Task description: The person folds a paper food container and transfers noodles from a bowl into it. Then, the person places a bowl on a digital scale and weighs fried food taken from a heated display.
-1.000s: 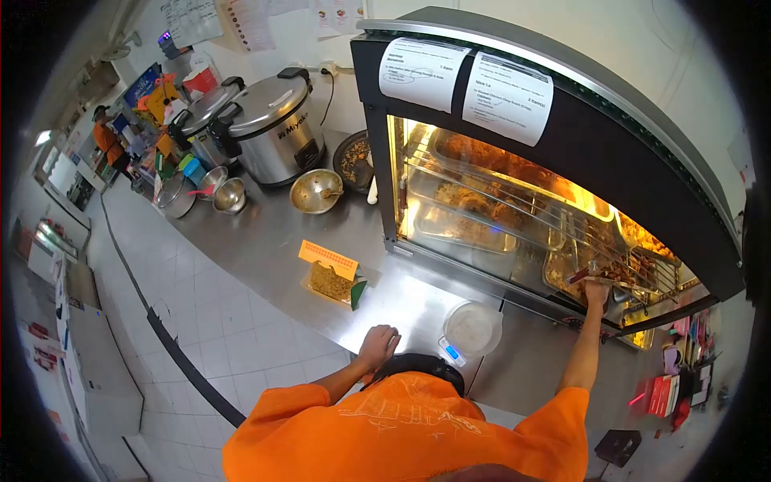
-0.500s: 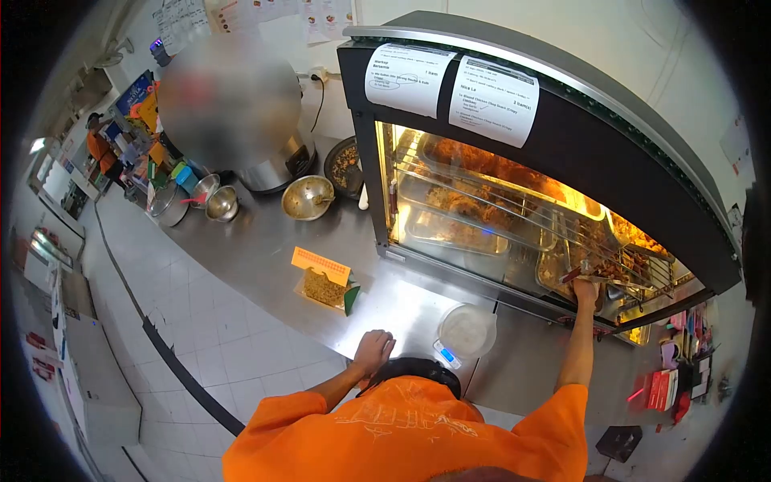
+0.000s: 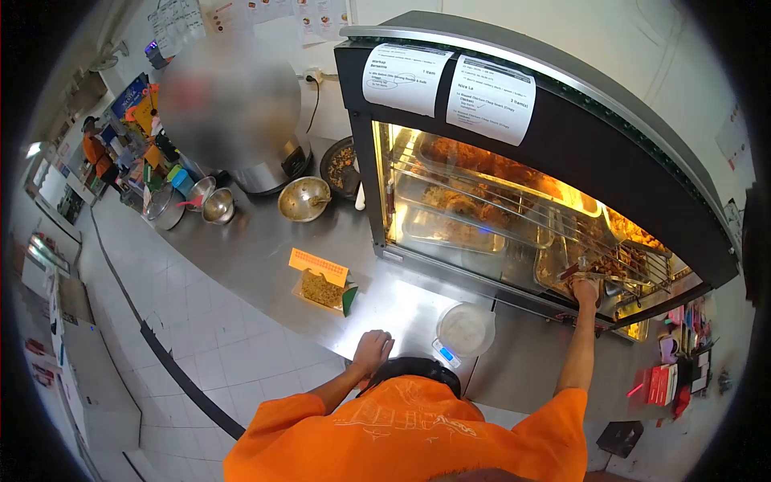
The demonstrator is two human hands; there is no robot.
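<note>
My right hand (image 3: pixel 587 289) reaches through the lower opening of the lit food warmer (image 3: pixel 514 283). Its fingers are closed around what look like metal tongs (image 3: pixel 614 281), partly hidden by the hand and the rack. Close by are browned fried pieces (image 3: pixel 618 263) and a metal tray (image 3: pixel 550 269). My left hand (image 3: pixel 373 349) lies on the steel counter's front edge, fingers loosely laid down and holding nothing. To its right sits a digital scale (image 3: pixel 446 353) under a clear round container (image 3: pixel 466 329). Ahead of it lies an open food wrapper (image 3: pixel 321 291) bearing yellowish-brown food and an orange slip.
Metal bowls (image 3: pixel 303 198) and a dark pan (image 3: pixel 340 165) stand farther back on the counter. Paper order slips (image 3: pixel 490 98) hang on the warmer's top frame. Red boxes (image 3: pixel 662 384) are at the right. Another person (image 3: pixel 96 153) stands far left.
My right hand has shifted slightly within the warmer, and the tongs have changed angle. My left hand stays at the counter edge. The whole view has moved a little.
</note>
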